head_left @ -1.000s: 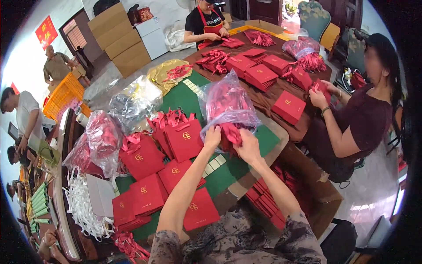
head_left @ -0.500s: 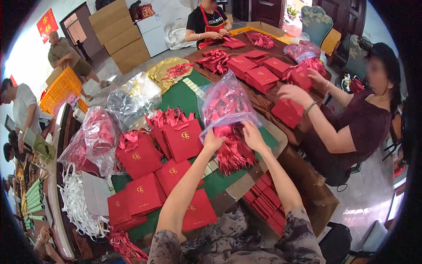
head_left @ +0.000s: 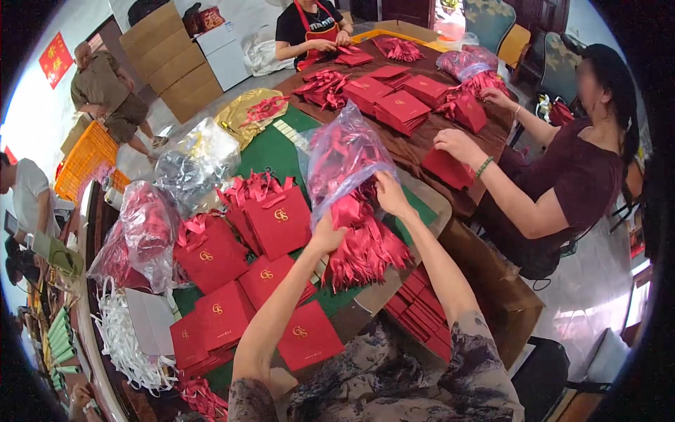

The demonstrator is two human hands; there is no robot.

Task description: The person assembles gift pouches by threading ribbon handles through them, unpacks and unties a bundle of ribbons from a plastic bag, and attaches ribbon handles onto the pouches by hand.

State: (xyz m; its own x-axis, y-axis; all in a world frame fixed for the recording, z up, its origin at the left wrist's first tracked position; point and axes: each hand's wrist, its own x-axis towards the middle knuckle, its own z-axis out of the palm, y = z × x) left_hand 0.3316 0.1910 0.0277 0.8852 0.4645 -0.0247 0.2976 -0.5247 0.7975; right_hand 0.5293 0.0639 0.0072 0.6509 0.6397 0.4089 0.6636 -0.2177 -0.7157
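Note:
In front of me a clear plastic bag (head_left: pixel 346 144) full of red ribbons lies on the green table top, its mouth toward me. A thick bunch of red ribbon ends (head_left: pixel 369 250) spills out of it. My left hand (head_left: pixel 328 235) is closed on the left side of the bag's mouth, beside the ribbons. On the opposite side my right hand (head_left: pixel 389 193) pinches the rim. Left of the bag, red paper gift bags (head_left: pixel 278 214) with ribbon handles stand upright. Flat red gift bags (head_left: pixel 309 334) lie nearer to me.
Another plastic bag of ribbons (head_left: pixel 149 221) and a heap of white cords (head_left: pixel 130 337) are at the left. A box of red gift bags (head_left: pixel 422 316) sits below the table edge. Co-workers handle red gift bags (head_left: pixel 401 111) at the brown-covered table.
The ribbons now stick farther out of the plastic bag. My left hand has moved down and left; my right hand has gone up along the rim. The view has shifted slightly.

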